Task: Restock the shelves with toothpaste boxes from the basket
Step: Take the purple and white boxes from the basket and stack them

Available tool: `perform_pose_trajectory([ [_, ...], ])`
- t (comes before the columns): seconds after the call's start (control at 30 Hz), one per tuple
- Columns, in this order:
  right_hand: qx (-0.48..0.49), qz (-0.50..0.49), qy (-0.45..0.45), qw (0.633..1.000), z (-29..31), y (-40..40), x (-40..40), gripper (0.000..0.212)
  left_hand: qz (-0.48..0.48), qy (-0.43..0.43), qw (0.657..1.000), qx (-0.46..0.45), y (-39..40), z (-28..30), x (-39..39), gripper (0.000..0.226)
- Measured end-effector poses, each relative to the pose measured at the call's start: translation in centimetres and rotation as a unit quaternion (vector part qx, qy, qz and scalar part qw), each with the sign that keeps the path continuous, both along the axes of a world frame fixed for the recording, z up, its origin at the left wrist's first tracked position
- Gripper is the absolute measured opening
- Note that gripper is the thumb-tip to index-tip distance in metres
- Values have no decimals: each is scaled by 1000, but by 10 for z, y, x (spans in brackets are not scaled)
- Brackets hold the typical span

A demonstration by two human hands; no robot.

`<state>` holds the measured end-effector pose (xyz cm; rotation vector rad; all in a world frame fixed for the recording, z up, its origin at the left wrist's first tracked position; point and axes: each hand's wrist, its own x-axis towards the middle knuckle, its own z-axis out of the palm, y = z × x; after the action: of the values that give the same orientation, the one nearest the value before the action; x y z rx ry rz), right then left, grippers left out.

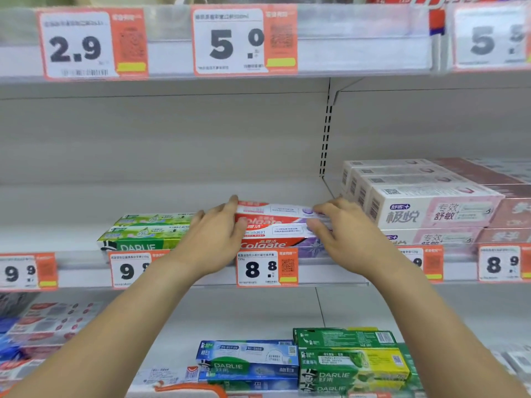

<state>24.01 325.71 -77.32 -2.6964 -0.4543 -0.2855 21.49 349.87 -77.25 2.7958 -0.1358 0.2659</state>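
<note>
Progress: mid-task, by my reading. Two red-and-white Colgate boxes (pixel 275 225) sit stacked on the middle shelf (pixel 71 239), directly above the 8.8 price tag (pixel 265 268). Left hand (pixel 214 239) holds the left end of the stack, thumb curled onto its front; right hand (pixel 342 228) pinches the right end with fingertips on the upper box. Both grips are on the boxes, neither released. Looks like squaring-up or seating the top box.

Already stocked on this shelf: green Darlie boxes (pixel 143 234) just left of the Colgate, two high; pink-and-white boxes (pixel 425 202) to the right, several rows deep.

Left to do: much of the middle shelf is bare, far left and behind the Colgate stack, so more boxes likely belong here. An orange-rimmed edge (pixel 189 390) at bottom centre may be the basket; its contents are not visible, so the remaining count cannot be told.

Surroundings: white metal store shelving with a slotted upright (pixel 326 139). Upper shelf rail carries tags reading 2.9 and 5.0. Lower shelf (pixel 258 317) holds blue Darlie boxes (pixel 247 363) and green Darlie stacks (pixel 350 360); blurred red packs far left.
</note>
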Motion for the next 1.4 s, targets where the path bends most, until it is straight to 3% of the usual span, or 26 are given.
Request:
perform_pose_trajectory([
  [0.13, -33, 40, 2, 999, -3, 16, -7, 53, -35, 53, 997, 43, 5, 0, 1, 58],
  [0.23, -55, 68, -18, 996, -5, 27, -12, 65, -26, 25, 998, 42, 20, 3, -7, 96],
  [0.3, -80, 82, -29, 993, -8, 32, -15, 67, 10, 31, 994, 103, 35, 3, -12, 124],
  [0.4, -133, 74, -32, 988, -13, 36, -16, 64, 42, 70, 980, 180, 50, -5, -18, 141],
  [0.5, -141, 59, -38, 988, -16, 40, -18, 62, 43, 65, 978, 195, 50, -13, -20, 131],
  [0.67, -169, 47, -50, 983, -22, 48, -22, 60, 38, 80, 977, 192, 36, -13, -16, 87],
  [1.03, -164, 44, -64, 983, -30, 47, -25, 72, 11, 53, 975, 215, 30, -13, -18, 82],
  [1.17, -146, 62, -70, 985, -29, 50, -25, 68, 7, 64, 973, 223, 29, -8, -16, 80],
  [1.4, -118, 71, -78, 987, -33, 62, -30, 72, -13, 68, 979, 192, 31, -7, -16, 80],
])
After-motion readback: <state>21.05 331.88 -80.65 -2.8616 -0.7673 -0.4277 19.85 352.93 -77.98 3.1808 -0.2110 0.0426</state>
